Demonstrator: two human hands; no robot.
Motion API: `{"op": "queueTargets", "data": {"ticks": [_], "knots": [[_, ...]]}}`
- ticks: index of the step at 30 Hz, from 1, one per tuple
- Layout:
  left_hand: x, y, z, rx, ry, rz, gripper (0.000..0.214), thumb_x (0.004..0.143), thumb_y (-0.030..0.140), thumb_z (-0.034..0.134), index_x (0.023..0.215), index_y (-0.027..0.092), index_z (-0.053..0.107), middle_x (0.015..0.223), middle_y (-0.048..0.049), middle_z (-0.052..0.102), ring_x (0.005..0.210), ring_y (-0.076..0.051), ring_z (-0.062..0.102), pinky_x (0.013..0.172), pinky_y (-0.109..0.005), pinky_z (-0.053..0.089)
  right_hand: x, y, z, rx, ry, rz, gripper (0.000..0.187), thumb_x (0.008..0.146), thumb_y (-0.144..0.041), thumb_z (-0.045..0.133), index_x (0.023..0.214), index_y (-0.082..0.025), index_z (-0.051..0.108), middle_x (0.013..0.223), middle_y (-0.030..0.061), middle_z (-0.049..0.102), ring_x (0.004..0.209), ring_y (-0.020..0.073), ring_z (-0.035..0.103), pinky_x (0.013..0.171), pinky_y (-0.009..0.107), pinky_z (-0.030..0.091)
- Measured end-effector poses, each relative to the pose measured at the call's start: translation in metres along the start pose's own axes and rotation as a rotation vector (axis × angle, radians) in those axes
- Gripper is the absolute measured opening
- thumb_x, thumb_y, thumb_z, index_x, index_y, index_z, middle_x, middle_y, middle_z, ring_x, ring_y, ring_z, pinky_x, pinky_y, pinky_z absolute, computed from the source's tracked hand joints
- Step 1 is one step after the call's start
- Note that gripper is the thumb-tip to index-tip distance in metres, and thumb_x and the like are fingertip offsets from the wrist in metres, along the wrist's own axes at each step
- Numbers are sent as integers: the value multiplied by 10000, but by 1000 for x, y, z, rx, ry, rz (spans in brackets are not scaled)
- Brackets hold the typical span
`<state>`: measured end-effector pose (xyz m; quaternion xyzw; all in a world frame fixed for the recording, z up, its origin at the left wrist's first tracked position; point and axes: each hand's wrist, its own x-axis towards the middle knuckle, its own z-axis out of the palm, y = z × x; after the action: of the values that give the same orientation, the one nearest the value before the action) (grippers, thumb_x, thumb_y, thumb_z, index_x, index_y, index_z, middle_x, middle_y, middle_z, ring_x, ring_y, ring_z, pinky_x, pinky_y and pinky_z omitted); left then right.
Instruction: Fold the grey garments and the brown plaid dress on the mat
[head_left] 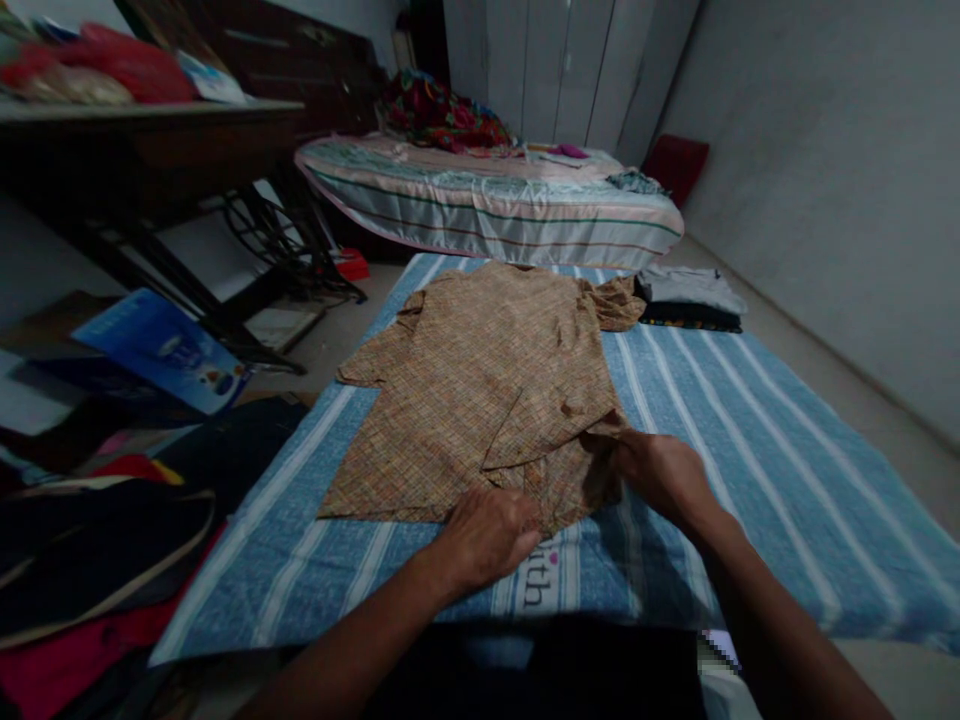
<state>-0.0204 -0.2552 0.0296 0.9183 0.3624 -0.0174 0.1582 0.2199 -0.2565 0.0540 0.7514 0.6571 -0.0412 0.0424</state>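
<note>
A tan checked shirt [480, 380] lies spread flat on a blue striped sheet [750, 450] on the floor. Its lower right corner is folded up over itself. My left hand [487, 535] rests on the shirt's near hem, fingers curled down against the cloth. My right hand [660, 475] is closed on the hem at the shirt's lower right edge, beside the folded corner.
A stack of folded clothes [690, 300] sits at the sheet's far right. A mattress with a striped cover [487, 195] lies beyond. A dark table [142, 150] stands at the left, with a blue box [165, 350] and dark garments [97, 540] heaped below it.
</note>
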Motion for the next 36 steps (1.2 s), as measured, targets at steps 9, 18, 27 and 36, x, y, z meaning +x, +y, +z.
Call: {"op": "queueTargets", "data": {"ticks": [9,18,27,36], "knots": [[-2,-2,-1,-12,-9,23,89,876,217,527,832,194,601,843,-31,706,794,-202,666,706,-289,487,-16,79,20,140,176,280,315,855,-323,431,947,-226,715,805,63,728,729,222,657,552,276,353],[-1,-3,9,62,-13,31,152,914,225,462,863,196,602,835,-40,707,786,-212,676,696,-306,493,-35,59,50,-56,118,187,342,916,-242,430,1227,-240,573,966,77,698,727,187,639,549,269,336],[-3,0,6,94,-15,4,152,909,229,474,839,193,605,786,-42,708,750,-214,679,656,-297,491,-30,73,54,158,319,162,298,901,-247,400,996,-195,678,904,76,703,731,190,633,623,271,392],[-6,3,8,48,7,-18,178,916,246,457,828,194,603,780,-41,700,749,-208,673,650,-291,487,-36,120,77,392,378,384,400,812,-436,411,922,-198,713,777,78,718,742,253,654,629,314,444]]}}
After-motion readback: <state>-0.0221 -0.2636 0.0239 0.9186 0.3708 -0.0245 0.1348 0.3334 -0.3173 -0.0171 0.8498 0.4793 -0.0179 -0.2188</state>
